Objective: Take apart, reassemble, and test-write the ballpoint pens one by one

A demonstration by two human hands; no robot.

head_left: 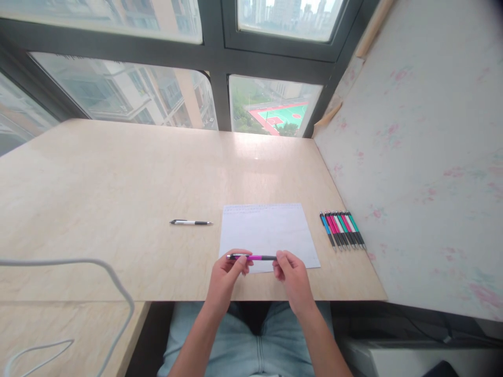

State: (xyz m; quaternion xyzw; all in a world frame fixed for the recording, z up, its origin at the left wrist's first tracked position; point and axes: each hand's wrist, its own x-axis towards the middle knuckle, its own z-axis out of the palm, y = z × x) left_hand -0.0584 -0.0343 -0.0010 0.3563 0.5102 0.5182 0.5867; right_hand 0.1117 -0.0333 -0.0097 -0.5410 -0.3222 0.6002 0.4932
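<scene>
A purple ballpoint pen [257,257] with a black grip lies level between my two hands, over the near edge of a sheet of paper [267,233]. My left hand [231,267] pinches its clip end, and my right hand [290,269] closes around the tip end, hiding the point. Several lines of small handwriting run along the top of the sheet; the lower part looks blank. Left of the paper a white pen [190,222] with a black grip lies sideways. To the right, several coloured pens [341,229] are lined up side by side, tips toward me.
The pale desk [118,193] reaches back to a dark-framed window [220,99]. A flower-patterned wall [416,157] borders it on the right, close to the row of pens. A grey-white cable [113,277] loops across the lower left.
</scene>
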